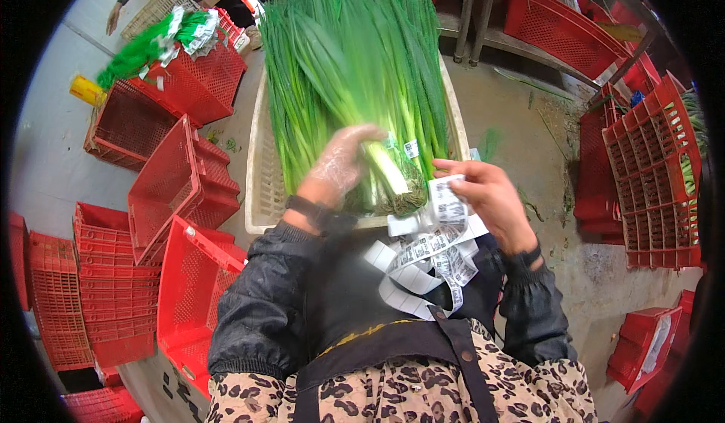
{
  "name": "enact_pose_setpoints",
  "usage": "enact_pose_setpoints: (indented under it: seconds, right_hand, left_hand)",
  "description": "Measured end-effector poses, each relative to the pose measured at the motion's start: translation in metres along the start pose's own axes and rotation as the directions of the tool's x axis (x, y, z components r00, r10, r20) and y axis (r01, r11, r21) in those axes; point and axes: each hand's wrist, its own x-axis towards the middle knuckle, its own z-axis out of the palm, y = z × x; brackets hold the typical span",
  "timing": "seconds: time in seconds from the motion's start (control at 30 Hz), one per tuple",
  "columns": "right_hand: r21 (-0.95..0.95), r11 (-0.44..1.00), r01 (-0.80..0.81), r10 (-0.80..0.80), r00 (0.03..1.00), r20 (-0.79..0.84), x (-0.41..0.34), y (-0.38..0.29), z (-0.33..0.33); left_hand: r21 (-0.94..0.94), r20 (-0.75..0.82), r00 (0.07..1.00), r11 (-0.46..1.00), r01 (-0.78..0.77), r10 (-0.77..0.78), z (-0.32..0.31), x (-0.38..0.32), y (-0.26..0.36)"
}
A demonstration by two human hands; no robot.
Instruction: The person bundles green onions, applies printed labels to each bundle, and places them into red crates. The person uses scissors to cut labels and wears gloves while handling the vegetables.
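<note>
My left hand [338, 159], in a thin clear plastic glove, grips a bunch of leek-like greens [389, 169] just above its white stalk ends and roots. The bunch lies over many more of these greens [362, 43] in a white plastic crate [261, 199]. Green netting wraps part of the root end, and a small printed label [411, 149] sits beside the stalks. Between the thumb and fingers of my bare right hand [491, 199] is a strip of printed labels [450, 199]. Its loose length [430, 247] hangs in loops over my dark apron.
Red plastic crates [116, 281] stand stacked and tilted along the left. Green net bags with tags [195, 29] lie on a red crate [190, 80]. More red crates [651, 191] and a metal-legged table [481, 15] are on the right. Another person's hand [113, 18] shows upper left.
</note>
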Motion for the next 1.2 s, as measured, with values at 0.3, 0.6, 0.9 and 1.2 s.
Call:
enact_pose_setpoints:
  seconds: [0.3, 0.6, 0.9, 1.2]
  right_hand:
    - [-0.120, 0.957, -0.264, 0.267, 0.964, 0.008, 0.070, 0.040, 0.006]
    - [0.272, 0.961, -0.055, -0.038, 0.944, 0.328, 0.034, -0.017, 0.062]
    - [0.070, 0.994, -0.081, 0.050, 0.928, 0.370, 0.024, 0.006, 0.108]
    - [0.240, 0.970, 0.043, -0.114, 0.950, 0.290, -0.026, -0.023, 0.095]
  left_hand:
    - [-0.238, 0.210, 0.952, 0.933, 0.271, -0.223, -0.003, 0.002, -0.017]
    - [-0.148, 0.003, 1.000, 0.989, 0.008, -0.007, 0.011, -0.074, 0.082]
    - [-0.306, 0.197, 0.979, 0.945, 0.117, -0.057, 0.008, -0.089, 0.062]
    - [-0.328, 0.360, 0.929, 0.921, 0.213, -0.086, -0.016, -0.099, 0.059]
